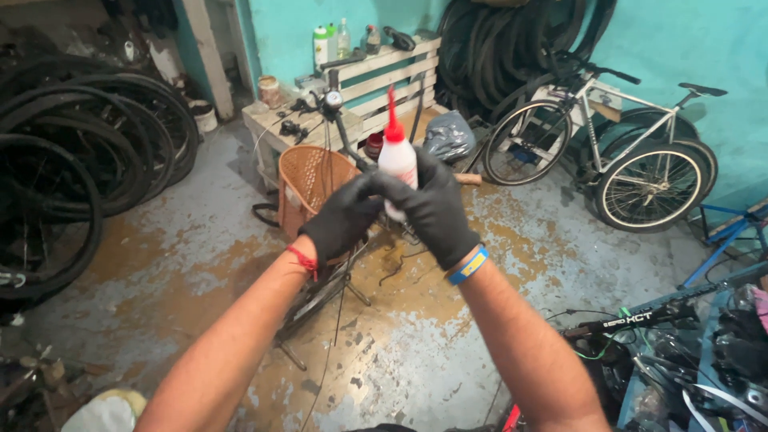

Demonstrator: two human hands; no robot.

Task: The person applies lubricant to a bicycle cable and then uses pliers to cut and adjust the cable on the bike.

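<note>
Along the left wall, a stack of black tyres (72, 160) leaned in rows, well apart from the work. Nearer the middle, an orange wicker basket (308, 186) sat on the front of a bicycle whose handlebar (346, 132) rose behind the gloves. The left hand (340, 220), in a black glove, was wrapped round the lower part of a white squeeze bottle (398, 160), fingers closed on it from the left. The right hand (432, 210), also gloved, clasped the same bottle from the right, so the bottle stood upright between both palms, just above the basket and in front of the handlebar. Its long red nozzle (392, 116) pointed straight up.

To do this well, I judged that the bottle wanted a firm but gentle hold, since hard pressure with the tip open could send fluid out early. Whether the tip was capped could not be told. Keeping the nozzle upright until it was aimed seemed wise. Further right, a white bicycle (616, 144) leaned against the turquoise wall (688, 40), and a black bicycle frame (640, 318) lay at the lower right.
</note>
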